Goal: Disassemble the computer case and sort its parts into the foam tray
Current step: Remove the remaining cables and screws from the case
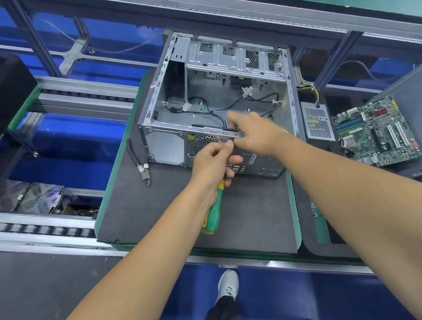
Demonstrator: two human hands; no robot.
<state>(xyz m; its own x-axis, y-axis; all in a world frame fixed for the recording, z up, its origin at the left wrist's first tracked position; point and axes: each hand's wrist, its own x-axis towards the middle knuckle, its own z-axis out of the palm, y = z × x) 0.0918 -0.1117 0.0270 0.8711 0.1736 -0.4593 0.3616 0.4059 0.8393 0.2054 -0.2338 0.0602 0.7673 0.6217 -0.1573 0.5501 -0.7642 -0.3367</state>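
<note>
Left hand [211, 162] grips green screwdriver [214, 209] and pinches metal bracket [236, 134] at computer case [210, 98] edge; right hand [255, 131] curls onto it.

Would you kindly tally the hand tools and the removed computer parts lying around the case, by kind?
Screwdrivers: 1, green-handled screwdriver, held in the left hand
Cutters: 1, side cutters
Motherboards: 1, motherboard
Power supplies: 1, power supply
Total: 4

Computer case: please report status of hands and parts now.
Left hand grips green screwdriver; right hand pinches metal strip at case rim. Motherboard already out, right. Cutters lie left, clear.
</note>
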